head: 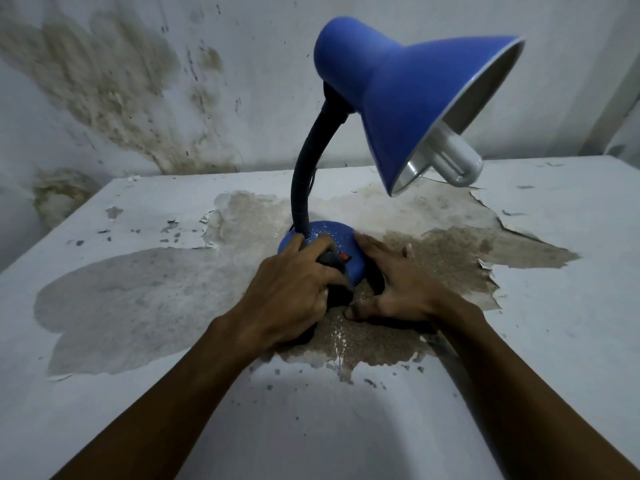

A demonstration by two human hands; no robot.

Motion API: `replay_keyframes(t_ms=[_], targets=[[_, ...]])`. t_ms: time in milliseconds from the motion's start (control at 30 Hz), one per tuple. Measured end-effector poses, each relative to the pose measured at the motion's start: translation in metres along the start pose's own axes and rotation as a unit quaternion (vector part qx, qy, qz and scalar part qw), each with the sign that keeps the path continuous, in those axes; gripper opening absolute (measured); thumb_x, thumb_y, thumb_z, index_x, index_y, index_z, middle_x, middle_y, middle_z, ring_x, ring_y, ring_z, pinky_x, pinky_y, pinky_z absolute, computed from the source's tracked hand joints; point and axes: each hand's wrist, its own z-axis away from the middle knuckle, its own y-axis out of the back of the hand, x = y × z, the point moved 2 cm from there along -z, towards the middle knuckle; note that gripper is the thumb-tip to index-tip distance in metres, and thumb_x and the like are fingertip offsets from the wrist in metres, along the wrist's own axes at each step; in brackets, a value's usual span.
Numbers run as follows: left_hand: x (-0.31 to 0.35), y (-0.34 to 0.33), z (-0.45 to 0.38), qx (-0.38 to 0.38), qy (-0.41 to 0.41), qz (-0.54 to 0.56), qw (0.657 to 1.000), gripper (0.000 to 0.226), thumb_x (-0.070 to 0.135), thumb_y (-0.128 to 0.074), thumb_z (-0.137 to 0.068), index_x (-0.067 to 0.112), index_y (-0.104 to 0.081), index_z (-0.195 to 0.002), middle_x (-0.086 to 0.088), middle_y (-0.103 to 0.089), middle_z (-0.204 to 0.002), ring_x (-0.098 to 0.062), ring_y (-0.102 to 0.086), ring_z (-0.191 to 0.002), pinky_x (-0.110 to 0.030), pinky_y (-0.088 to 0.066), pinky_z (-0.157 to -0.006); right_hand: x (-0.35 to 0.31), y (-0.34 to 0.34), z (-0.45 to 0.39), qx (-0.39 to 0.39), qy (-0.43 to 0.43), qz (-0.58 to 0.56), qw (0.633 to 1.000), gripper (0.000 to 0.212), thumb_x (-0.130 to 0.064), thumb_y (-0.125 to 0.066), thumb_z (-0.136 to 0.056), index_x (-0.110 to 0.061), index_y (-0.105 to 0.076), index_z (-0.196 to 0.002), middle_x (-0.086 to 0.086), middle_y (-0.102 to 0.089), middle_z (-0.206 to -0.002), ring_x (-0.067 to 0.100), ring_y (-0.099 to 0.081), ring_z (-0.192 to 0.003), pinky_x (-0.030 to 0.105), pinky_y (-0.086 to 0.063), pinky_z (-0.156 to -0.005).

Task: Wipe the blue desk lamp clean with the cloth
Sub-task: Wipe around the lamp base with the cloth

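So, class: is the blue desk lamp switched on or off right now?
Off, it appears. The bulb poking out of the shade is dull white, with no glow on the shade's inside or the table. The red switch's position is unreadable.

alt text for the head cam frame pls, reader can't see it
Two bare hands work at the round base of a blue desk lamp on a white table with peeling paint: the left hand presses a dark cloth onto the base, the right hand rests spread flat beside it. The shade tilts right, its bulb showing.
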Motion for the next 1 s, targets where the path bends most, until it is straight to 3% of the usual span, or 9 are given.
replay_keyframes(t_ms=[133,300,367,467,633,700,800,933,1000], targets=[[-0.002,-0.007,0.002,0.012,0.0,-0.033,0.999,0.052,0.02,-0.042,-0.077,0.039,-0.065,-0.12,-0.003,-0.054,-0.124,-0.031,-0.048,-0.1,-0.035,-0.048,-0.059,0.0,0.0,0.0,0.011,0.0,-0.003,1.0,0.121,-0.052,-0.08,-0.072,-0.025,-0.001,-0.16,-0.003,-0.005,-0.168,0.011,-0.005,-0.153,0.049,0.015,-0.122],[-0.007,0.007,0.005,0.001,-0.03,-0.062,0.998,0.049,0.03,-0.03,-0.071,0.034,-0.077,-0.085,0.002,-0.061,-0.105,-0.026,-0.051,-0.086,-0.018,-0.02,-0.053,0.0,0.001,0.0,0.01,-0.005,-0.01,1.0,0.121,-0.054,-0.079,-0.07,-0.027,-0.003,-0.16,-0.005,-0.007,-0.168,0.011,-0.006,-0.153,0.05,0.013,-0.122],[-0.006,0.003,0.004,0.012,-0.036,-0.068,0.997,0.047,0.026,-0.035,-0.074,0.034,-0.077,-0.093,-0.001,-0.062,-0.113,-0.028,-0.053,-0.089,-0.019,-0.032,-0.057,-0.001,0.0,0.0,0.008,-0.008,-0.012,1.0,0.123,-0.059,-0.072,-0.063,-0.027,-0.003,-0.16,-0.006,-0.007,-0.168,0.012,-0.008,-0.153,0.049,0.014,-0.122],[-0.004,-0.008,0.009,0.02,-0.05,-0.084,0.995,0.043,0.021,-0.041,-0.079,0.034,-0.076,-0.1,-0.006,-0.06,-0.124,-0.035,-0.054,-0.093,-0.036,-0.05,-0.06,-0.001,0.0,0.0,0.008,-0.014,-0.016,1.0,0.122,-0.06,-0.067,-0.059,-0.029,-0.005,-0.16,-0.007,-0.009,-0.167,0.011,-0.009,-0.153,0.046,0.015,-0.122],[-0.015,-0.006,0.02,0.013,-0.074,-0.098,0.992,0.021,0.023,-0.063,-0.075,0.028,-0.079,-0.088,-0.008,-0.062,-0.119,-0.036,-0.055,-0.089,-0.041,-0.052,-0.06,-0.003,0.002,0.001,0.025,-0.015,-0.026,0.999,0.118,-0.049,-0.08,-0.068,-0.028,-0.008,-0.159,-0.006,-0.014,-0.167,0.012,-0.012,-0.152,0.048,0.012,-0.123],[-0.008,-0.005,0.014,0.044,-0.078,-0.093,0.992,0.019,0.02,-0.062,-0.078,0.023,-0.078,-0.087,-0.01,-0.061,-0.119,-0.036,-0.054,-0.091,-0.041,-0.053,-0.066,-0.003,0.001,0.001,0.029,-0.018,-0.028,0.999,0.115,-0.047,-0.08,-0.071,-0.027,-0.009,-0.159,-0.005,-0.015,-0.166,0.014,-0.014,-0.152,0.051,0.007,-0.123],[0.01,-0.01,-0.002,0.086,-0.105,-0.074,0.988,0.021,0.016,-0.066,-0.081,0.022,-0.076,-0.098,-0.014,-0.06,-0.125,-0.035,-0.054,-0.093,-0.04,-0.051,-0.074,0.0,0.0,-0.001,0.018,-0.009,-0.014,1.0,0.12,-0.065,-0.065,-0.056,-0.028,-0.016,-0.159,-0.004,-0.022,-0.165,0.018,-0.022,-0.151,0.056,0.006,-0.122],[0.003,-0.019,0.004,0.066,-0.107,-0.093,0.988,0.032,0.02,-0.05,-0.084,0.026,-0.076,-0.102,-0.012,-0.059,-0.127,-0.037,-0.054,-0.095,-0.044,-0.051,-0.075,0.001,0.001,0.0,0.016,-0.012,-0.02,1.0,0.12,-0.058,-0.065,-0.057,-0.028,-0.01,-0.16,-0.005,-0.017,-0.166,0.015,-0.017,-0.152,0.049,0.01,-0.123],[-0.011,-0.014,0.017,0.04,-0.077,-0.112,0.99,0.03,0.024,-0.055,-0.078,0.027,-0.077,-0.098,-0.011,-0.06,-0.125,-0.037,-0.054,-0.094,-0.042,-0.05,-0.071,0.0,0.004,0.001,0.023,-0.015,-0.028,0.999,0.118,-0.054,-0.066,-0.058,-0.029,-0.01,-0.159,-0.006,-0.018,-0.166,0.015,-0.017,-0.151,0.048,0.007,-0.124]])
